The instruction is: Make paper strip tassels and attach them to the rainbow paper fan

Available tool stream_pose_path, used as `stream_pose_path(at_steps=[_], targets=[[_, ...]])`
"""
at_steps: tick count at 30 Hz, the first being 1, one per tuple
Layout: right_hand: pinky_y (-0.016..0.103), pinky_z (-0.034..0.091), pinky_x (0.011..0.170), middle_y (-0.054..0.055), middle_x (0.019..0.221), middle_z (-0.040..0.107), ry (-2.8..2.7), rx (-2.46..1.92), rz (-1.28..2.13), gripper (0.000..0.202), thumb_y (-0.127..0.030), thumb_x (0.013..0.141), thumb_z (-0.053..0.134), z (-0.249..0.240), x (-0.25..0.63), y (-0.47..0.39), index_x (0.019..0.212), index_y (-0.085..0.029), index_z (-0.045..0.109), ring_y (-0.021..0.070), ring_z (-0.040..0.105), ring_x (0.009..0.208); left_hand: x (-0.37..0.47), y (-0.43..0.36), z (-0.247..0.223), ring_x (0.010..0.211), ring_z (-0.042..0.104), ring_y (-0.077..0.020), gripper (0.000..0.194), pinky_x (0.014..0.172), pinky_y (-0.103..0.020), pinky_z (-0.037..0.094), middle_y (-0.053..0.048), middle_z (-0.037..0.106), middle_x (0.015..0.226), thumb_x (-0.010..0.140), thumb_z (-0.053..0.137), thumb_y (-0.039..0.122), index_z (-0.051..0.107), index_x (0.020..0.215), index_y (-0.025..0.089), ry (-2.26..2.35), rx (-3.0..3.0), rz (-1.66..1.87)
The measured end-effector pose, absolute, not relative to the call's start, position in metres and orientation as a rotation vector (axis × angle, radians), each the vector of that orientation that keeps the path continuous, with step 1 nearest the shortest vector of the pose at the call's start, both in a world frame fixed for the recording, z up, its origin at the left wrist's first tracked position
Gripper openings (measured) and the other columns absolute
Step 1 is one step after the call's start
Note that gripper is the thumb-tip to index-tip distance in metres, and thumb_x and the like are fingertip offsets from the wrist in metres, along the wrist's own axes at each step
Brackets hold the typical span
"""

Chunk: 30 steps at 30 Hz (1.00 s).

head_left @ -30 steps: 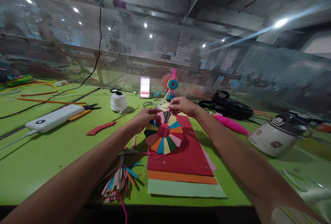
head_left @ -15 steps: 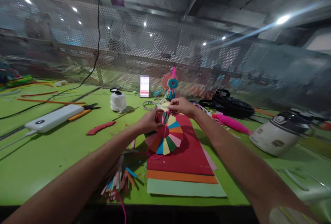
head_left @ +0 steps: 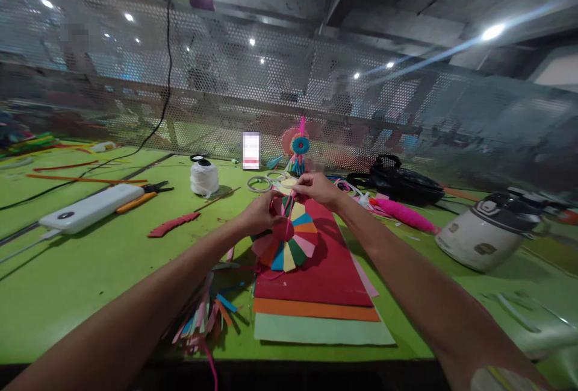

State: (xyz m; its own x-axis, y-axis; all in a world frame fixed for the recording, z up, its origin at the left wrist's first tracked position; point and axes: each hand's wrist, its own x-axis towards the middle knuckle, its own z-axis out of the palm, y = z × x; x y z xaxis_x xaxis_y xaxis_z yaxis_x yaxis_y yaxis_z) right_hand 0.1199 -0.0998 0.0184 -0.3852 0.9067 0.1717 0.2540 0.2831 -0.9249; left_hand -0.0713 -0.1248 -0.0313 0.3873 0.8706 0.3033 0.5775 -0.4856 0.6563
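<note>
A multicoloured paper wheel (head_left: 300, 239) lies tilted over stacked red sheets (head_left: 334, 264), with orange and pale green sheets beneath. My left hand (head_left: 264, 213) pinches the wheel's upper left edge, its fingertips partly hidden. My right hand (head_left: 318, 189) is closed on a thin pink cord (head_left: 289, 213) just above the wheel. The cord runs down across the wheel's middle and loops out below it. A bundle of coloured paper strips (head_left: 205, 319) with a pink cord lies near the table's front edge.
On the green table (head_left: 112, 276) are a white power strip (head_left: 90, 207), pliers (head_left: 156, 187), a thread spool (head_left: 205, 179), tape rings (head_left: 259, 184), a lit phone (head_left: 251, 151), a paper ornament (head_left: 300, 145), a pink roll (head_left: 406, 215), a black bag (head_left: 401, 183) and a kettle (head_left: 485, 237).
The view has shifted very slightly. Both hands stay close to the wheel's top, with the fingers and cord barely moved.
</note>
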Motion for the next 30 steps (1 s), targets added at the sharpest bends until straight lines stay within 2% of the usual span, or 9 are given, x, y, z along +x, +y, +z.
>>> stream_pose_path(at_steps=[11,15,18,22,30], targets=[[0.024,0.048,0.052,0.003,0.059,0.064,-1.801,-1.036,1.089,0.025,-0.033,0.067,0.072,0.01,0.123,-0.098,0.065,-0.012,0.058,0.0096,0.058,0.051,-0.07,-0.129,-0.025,0.057,0.044,-0.0129,0.063,0.056,-0.024,0.035,0.006,0.045,0.06,0.063,0.066,0.028,0.05,0.122,0.01,1.192,2.124,0.846],[0.024,0.048,0.051,0.003,0.059,0.064,-1.817,-1.027,1.074,0.023,-0.032,0.069,0.07,0.011,0.123,-0.098,0.066,-0.012,0.059,0.0107,0.059,0.051,-0.069,-0.129,-0.022,0.056,0.041,-0.0117,0.055,0.053,-0.023,0.034,0.005,0.043,0.061,0.068,0.06,0.028,0.053,0.119,0.011,1.154,2.079,0.857],[0.024,0.047,0.049,0.003,0.058,0.063,-1.827,-1.026,1.066,0.022,-0.031,0.07,0.069,0.011,0.123,-0.098,0.067,-0.012,0.059,0.01,0.058,0.049,-0.069,-0.128,-0.021,0.055,0.039,-0.0108,0.049,0.052,-0.022,0.033,0.005,0.042,0.06,0.069,0.055,0.02,0.054,0.117,0.01,1.166,2.055,0.866],[0.023,0.047,0.049,0.003,0.057,0.063,-1.837,-1.027,1.064,0.024,-0.033,0.07,0.069,0.01,0.124,-0.099,0.067,-0.012,0.059,0.0093,0.057,0.049,-0.068,-0.129,-0.022,0.054,0.039,-0.01,0.049,0.052,-0.021,0.033,0.005,0.043,0.059,0.068,0.051,0.013,0.054,0.117,0.008,1.169,2.026,0.882],[0.02,0.04,0.045,0.001,0.055,0.06,-1.829,-1.032,1.036,0.024,-0.033,0.069,0.069,0.009,0.124,-0.099,0.067,-0.012,0.058,0.0078,0.054,0.047,-0.069,-0.129,-0.021,0.054,0.041,-0.0098,0.049,0.052,-0.022,0.032,0.005,0.047,0.06,0.066,0.055,0.016,0.057,0.114,0.01,1.142,1.988,0.921]])
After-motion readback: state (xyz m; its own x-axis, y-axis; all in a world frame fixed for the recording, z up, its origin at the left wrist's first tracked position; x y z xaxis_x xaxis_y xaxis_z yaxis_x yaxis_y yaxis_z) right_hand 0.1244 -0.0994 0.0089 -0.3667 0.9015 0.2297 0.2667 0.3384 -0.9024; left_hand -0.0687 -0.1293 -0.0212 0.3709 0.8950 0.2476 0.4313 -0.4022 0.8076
